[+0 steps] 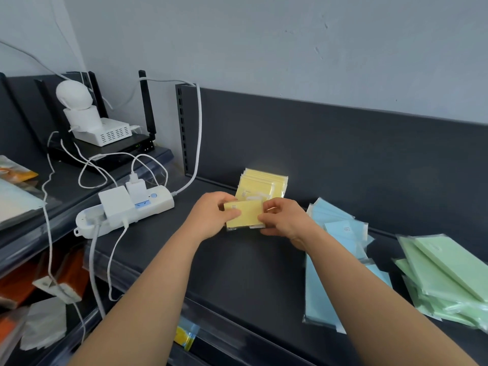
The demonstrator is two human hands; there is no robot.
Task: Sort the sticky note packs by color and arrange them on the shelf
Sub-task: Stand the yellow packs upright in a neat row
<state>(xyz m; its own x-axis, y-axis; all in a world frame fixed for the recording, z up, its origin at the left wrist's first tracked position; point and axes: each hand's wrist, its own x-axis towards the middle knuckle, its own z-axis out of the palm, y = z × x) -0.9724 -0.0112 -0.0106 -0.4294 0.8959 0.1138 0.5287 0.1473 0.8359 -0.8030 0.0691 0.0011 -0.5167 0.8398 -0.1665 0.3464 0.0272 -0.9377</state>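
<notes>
We hold a yellow pack of sticky notes at the centre of the frame, just above the dark shelf. It is a pale yellow square sealed in clear plastic wrap, with a few small dark lines of print near its upper left corner. Our left hand pinches its left edge, thumb on top and fingers behind; our right hand pinches its right edge in the same grip.

Just behind the held pack, toward the shelf's dark back panel, lies the yellow pile, several wrapped packs fanned loosely over one another. To the right of centre sit the blue packs, light blue and wrapped in plastic, overlapping in an untidy heap partly hidden by our right forearm. At the right edge of the frame lie the green packs, pale green and stacked askew, well apart from the yellow ones.

In the left middle of the frame a white power strip rests on the shelf with white plugs and cables in it. In the upper left, on a neighbouring shelf, a white camera stands on a white box.
</notes>
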